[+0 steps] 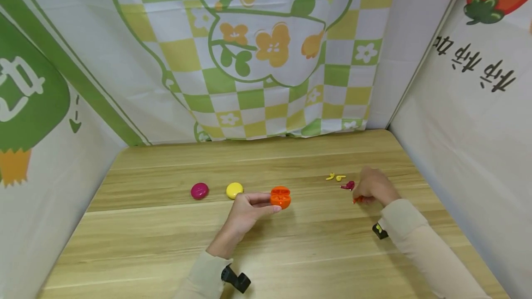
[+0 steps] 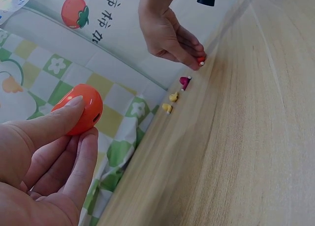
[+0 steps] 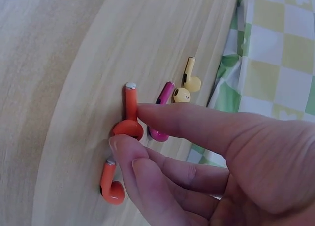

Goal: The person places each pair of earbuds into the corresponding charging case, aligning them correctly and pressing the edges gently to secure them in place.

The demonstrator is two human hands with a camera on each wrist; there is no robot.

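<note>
My left hand [image 1: 244, 216] holds an orange earbud case [image 1: 280, 201] above the table, thumb on one side and fingers on the other. Its lid stands up, and the inside faces my head camera. Over at the right, my right hand [image 1: 374, 186] pinches an orange earbud [image 3: 130, 103] by thumb and fingertips, low at the tabletop. A second orange earbud [image 3: 114, 189] lies just beside those fingertips. Close by are magenta earbuds [image 1: 348, 185], partly covered by the thumb in the right wrist view, and two yellow earbuds [image 3: 191, 76].
A round yellow case [image 1: 234, 190] sits behind my left hand, with a round magenta case [image 1: 200, 191] to its left. Both look closed. The wooden table [image 1: 166, 243] is bordered by a patterned cloth [image 1: 266, 100] at the back and printed sheets on both sides.
</note>
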